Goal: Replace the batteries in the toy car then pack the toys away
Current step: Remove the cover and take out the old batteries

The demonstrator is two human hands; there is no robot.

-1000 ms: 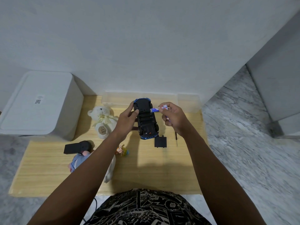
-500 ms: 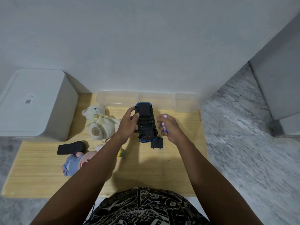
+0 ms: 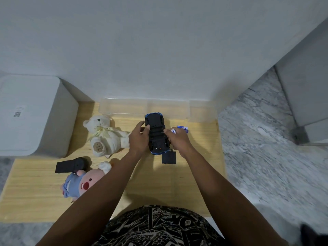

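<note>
The blue toy car lies upside down on the wooden table, its black underside up. My left hand grips its left side. My right hand is at the car's right side and pinches a blue and white battery. Another battery lies on the table just right of that hand. The black battery cover lies flat on the table near the car's near end.
A clear plastic box stands along the wall behind the car. A white teddy bear, a black remote and a pink and blue plush lie to the left. A white bin stands far left.
My right hand turned the battery and brought it down to the car's right side. One battery now lies on the table. The car sank lower, towards the table.
</note>
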